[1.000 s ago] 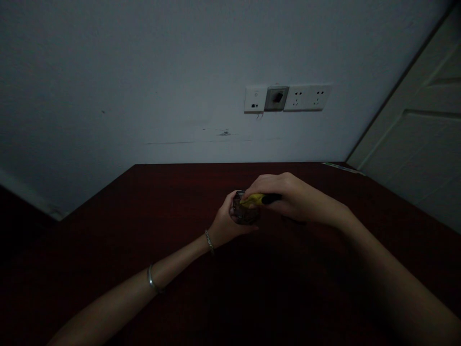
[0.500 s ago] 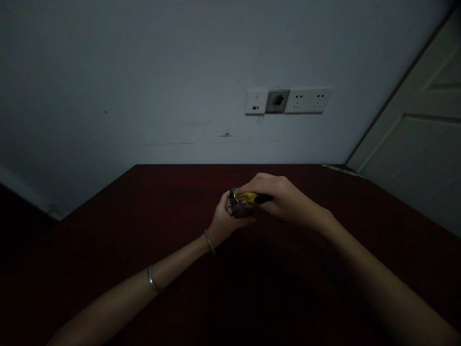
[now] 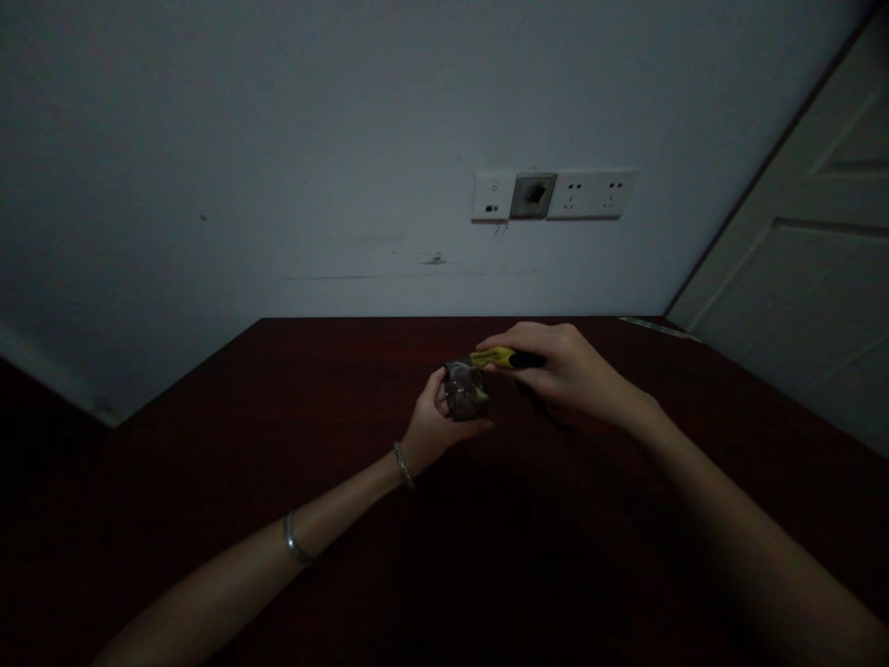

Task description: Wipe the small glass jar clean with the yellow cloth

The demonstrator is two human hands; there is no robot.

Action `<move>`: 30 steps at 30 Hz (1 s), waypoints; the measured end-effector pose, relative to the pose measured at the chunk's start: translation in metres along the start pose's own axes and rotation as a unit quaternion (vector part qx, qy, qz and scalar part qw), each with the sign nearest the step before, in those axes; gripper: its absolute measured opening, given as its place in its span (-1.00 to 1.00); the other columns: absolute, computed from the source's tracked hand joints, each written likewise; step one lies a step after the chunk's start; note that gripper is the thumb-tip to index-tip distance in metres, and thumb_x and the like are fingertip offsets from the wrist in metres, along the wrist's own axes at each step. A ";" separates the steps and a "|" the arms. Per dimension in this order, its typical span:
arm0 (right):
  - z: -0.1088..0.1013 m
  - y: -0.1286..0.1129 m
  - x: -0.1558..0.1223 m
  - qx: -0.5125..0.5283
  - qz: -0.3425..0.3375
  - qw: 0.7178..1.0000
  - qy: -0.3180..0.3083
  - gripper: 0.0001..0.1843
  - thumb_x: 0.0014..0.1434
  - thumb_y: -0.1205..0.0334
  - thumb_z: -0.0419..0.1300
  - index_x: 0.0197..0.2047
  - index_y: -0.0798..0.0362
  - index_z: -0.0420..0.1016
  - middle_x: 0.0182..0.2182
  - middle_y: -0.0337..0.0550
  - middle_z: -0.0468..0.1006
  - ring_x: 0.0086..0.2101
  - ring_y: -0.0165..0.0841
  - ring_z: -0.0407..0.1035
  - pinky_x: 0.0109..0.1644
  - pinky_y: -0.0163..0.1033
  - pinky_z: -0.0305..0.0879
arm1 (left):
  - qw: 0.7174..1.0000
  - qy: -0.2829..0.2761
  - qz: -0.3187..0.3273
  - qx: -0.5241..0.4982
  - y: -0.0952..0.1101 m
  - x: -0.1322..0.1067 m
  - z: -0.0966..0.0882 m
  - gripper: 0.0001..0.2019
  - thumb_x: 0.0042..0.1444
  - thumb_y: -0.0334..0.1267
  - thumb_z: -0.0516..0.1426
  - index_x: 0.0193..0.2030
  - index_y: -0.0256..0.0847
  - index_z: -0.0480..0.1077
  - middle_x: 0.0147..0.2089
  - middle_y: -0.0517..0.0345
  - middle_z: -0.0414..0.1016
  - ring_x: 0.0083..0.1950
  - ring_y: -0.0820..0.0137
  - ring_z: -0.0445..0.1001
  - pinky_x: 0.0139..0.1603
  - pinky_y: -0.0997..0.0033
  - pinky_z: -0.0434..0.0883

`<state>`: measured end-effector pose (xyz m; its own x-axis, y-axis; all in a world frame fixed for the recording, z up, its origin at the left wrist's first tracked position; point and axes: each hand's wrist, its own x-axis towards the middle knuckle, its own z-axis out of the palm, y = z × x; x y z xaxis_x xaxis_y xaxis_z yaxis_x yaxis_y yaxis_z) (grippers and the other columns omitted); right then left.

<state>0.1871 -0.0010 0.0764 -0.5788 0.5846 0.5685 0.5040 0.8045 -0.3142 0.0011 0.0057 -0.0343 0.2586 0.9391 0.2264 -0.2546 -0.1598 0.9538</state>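
Near the far middle of the table, my left hand (image 3: 437, 417) is curled around a small, shiny brownish object (image 3: 464, 394). It looks clear or film-covered, with a pale patch at its lower right, and its kind is too dark to make out. My right hand (image 3: 556, 361) grips a slim yellow-and-black hand tool (image 3: 496, 357), black end toward the palm. The tool's yellow end points left, just above the upper right edge of the brownish object. Whether the two touch, I cannot tell. The tip is not clear in the dim light.
The dark red table (image 3: 333, 371) runs back to a pale wall (image 3: 347, 139). A row of sockets and switches (image 3: 556, 195) is set in the wall. A white panelled door (image 3: 820, 278) stands at the right, beside a pale strip (image 3: 659, 328) on the table's far right edge.
My right hand and the yellow-and-black tool have moved up and to the right, off the front of the brownish object, which shows more now. My left hand has stayed about where it was.
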 end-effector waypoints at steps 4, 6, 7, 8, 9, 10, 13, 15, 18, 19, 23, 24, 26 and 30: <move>0.007 0.006 0.000 0.008 -0.008 1.000 -0.001 -0.74 0.18 0.36 0.19 -0.05 0.08 0.52 -0.15 -0.06 0.62 -0.15 -0.31 0.49 -0.06 -0.19 0.38 | 1.000 0.006 0.012 -0.007 0.001 0.000 0.002 -0.21 -0.44 -0.43 0.44 -0.01 -0.23 0.20 -0.08 0.03 0.47 -0.08 0.28 0.50 -0.02 0.22 0.47; 0.007 0.005 0.001 0.015 -0.013 1.000 -0.008 -0.76 0.18 0.35 0.21 -0.06 0.08 0.52 -0.17 -0.08 0.63 -0.17 -0.33 0.50 -0.08 -0.22 0.37 | 1.000 0.009 0.003 -0.012 0.001 0.000 0.002 -0.22 -0.43 -0.44 0.43 -0.01 -0.23 0.20 -0.10 0.05 0.48 -0.11 0.30 0.51 -0.04 0.25 0.47; 0.007 0.004 0.001 0.018 -0.015 1.000 -0.014 -0.77 0.17 0.35 0.22 -0.07 0.08 0.52 -0.18 -0.09 0.63 -0.19 -0.34 0.50 -0.09 -0.23 0.37 | 1.000 0.011 -0.003 -0.015 0.001 0.000 0.002 -0.22 -0.42 -0.44 0.43 -0.01 -0.23 0.20 -0.11 0.05 0.48 -0.13 0.31 0.52 -0.04 0.26 0.47; 0.006 0.003 0.001 0.019 -0.017 0.999 -0.021 -0.77 0.17 0.34 0.23 -0.08 0.08 0.53 -0.20 -0.10 0.63 -0.21 -0.35 0.50 -0.11 -0.25 0.37 | 1.000 0.013 -0.008 -0.018 0.001 0.000 0.002 -0.23 -0.42 -0.44 0.43 -0.01 -0.23 0.19 -0.11 0.06 0.48 -0.14 0.32 0.52 -0.05 0.26 0.47; 0.005 0.001 0.002 0.020 -0.018 0.999 -0.028 -0.77 0.17 0.34 0.24 -0.08 0.09 0.53 -0.22 -0.11 0.63 -0.23 -0.36 0.50 -0.13 -0.26 0.37 | 1.000 0.016 -0.011 -0.023 0.001 0.000 0.001 -0.23 -0.41 -0.44 0.43 0.00 -0.23 0.19 -0.10 0.06 0.47 -0.15 0.33 0.52 -0.06 0.27 0.47; 0.004 -0.001 0.002 0.022 -0.018 0.999 -0.034 -0.77 0.16 0.33 0.25 -0.09 0.10 0.53 -0.24 -0.11 0.63 -0.25 -0.36 0.50 -0.15 -0.27 0.37 | 0.999 0.018 -0.011 -0.027 0.001 0.000 0.001 -0.23 -0.41 -0.44 0.43 0.00 -0.23 0.19 -0.09 0.05 0.47 -0.16 0.34 0.52 -0.06 0.28 0.48; 0.001 -0.007 0.002 0.044 -0.019 0.997 -0.056 -0.77 0.14 0.29 0.28 -0.10 0.12 0.55 -0.25 -0.11 0.63 -0.28 -0.38 0.50 -0.18 -0.30 0.36 | 0.999 0.021 -0.011 -0.034 0.002 0.000 -0.001 -0.23 -0.41 -0.45 0.43 0.00 -0.24 0.19 -0.09 0.05 0.47 -0.17 0.35 0.52 -0.08 0.30 0.48; -0.001 -0.009 0.002 0.067 -0.021 0.995 -0.075 -0.77 0.14 0.26 0.28 -0.11 0.10 0.55 -0.24 -0.14 0.63 -0.27 -0.39 0.50 -0.17 -0.31 0.37 | 0.999 0.020 -0.019 -0.034 0.002 0.000 -0.002 -0.23 -0.39 -0.44 0.42 0.01 -0.25 0.18 -0.11 0.05 0.48 -0.17 0.35 0.52 -0.09 0.30 0.49; -0.003 -0.009 0.001 0.079 0.008 0.995 -0.058 -0.78 0.15 0.23 0.27 -0.11 0.05 0.56 -0.22 -0.18 0.64 -0.25 -0.38 0.51 -0.14 -0.29 0.38 | 0.999 0.017 -0.024 -0.029 0.000 -0.001 -0.001 -0.23 -0.38 -0.44 0.42 0.02 -0.25 0.18 -0.10 0.03 0.48 -0.14 0.32 0.53 -0.07 0.27 0.48; -0.004 -0.008 0.001 0.076 0.023 0.996 -0.038 -0.78 0.16 0.23 0.26 -0.11 0.04 0.56 -0.21 -0.18 0.64 -0.24 -0.36 0.51 -0.13 -0.27 0.38 | 0.999 0.014 -0.023 -0.028 -0.001 -0.001 -0.001 -0.22 -0.40 -0.45 0.43 0.01 -0.25 0.19 -0.09 0.02 0.48 -0.13 0.31 0.53 -0.06 0.27 0.48; 0.000 0.001 0.001 0.063 0.042 0.997 0.019 -0.78 0.15 0.27 0.25 -0.11 0.06 0.56 -0.18 -0.12 0.63 -0.19 -0.32 0.51 -0.08 -0.22 0.38 | 0.999 -0.010 -0.019 -0.031 -0.005 -0.001 0.001 -0.17 -0.46 -0.47 0.43 0.03 -0.23 0.19 -0.05 0.01 0.47 -0.09 0.28 0.52 -0.02 0.24 0.47; 0.001 0.003 0.001 0.062 0.035 0.997 0.016 -0.78 0.15 0.29 0.25 -0.10 0.07 0.56 -0.18 -0.11 0.63 -0.19 -0.32 0.51 -0.08 -0.22 0.38 | 0.999 -0.017 -0.019 -0.027 -0.006 -0.001 0.002 -0.16 -0.46 -0.47 0.43 0.04 -0.23 0.18 -0.04 0.00 0.47 -0.08 0.28 0.51 -0.01 0.23 0.46; 0.005 0.006 0.001 0.063 0.021 0.998 0.000 -0.77 0.16 0.30 0.24 -0.09 0.09 0.55 -0.18 -0.09 0.63 -0.19 -0.33 0.50 -0.08 -0.22 0.37 | 0.999 -0.027 -0.017 -0.017 -0.007 0.000 0.003 -0.14 -0.45 -0.47 0.43 0.06 -0.23 0.17 -0.03 -0.01 0.47 -0.05 0.27 0.50 0.01 0.22 0.45; 0.008 0.006 0.003 0.073 0.012 0.997 -0.025 -0.77 0.15 0.28 0.27 -0.10 0.09 0.55 -0.22 -0.10 0.62 -0.21 -0.35 0.49 -0.11 -0.24 0.36 | 1.000 -0.026 -0.005 0.002 -0.007 0.001 0.003 -0.17 -0.45 -0.45 0.43 0.04 -0.23 0.19 -0.04 -0.01 0.47 -0.03 0.23 0.50 0.02 0.16 0.44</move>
<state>0.1834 0.0065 0.0696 -0.6005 0.6050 0.5229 0.4210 0.7951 -0.4365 0.0057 0.0065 -0.0398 0.3090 0.9235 0.2274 -0.2484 -0.1524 0.9566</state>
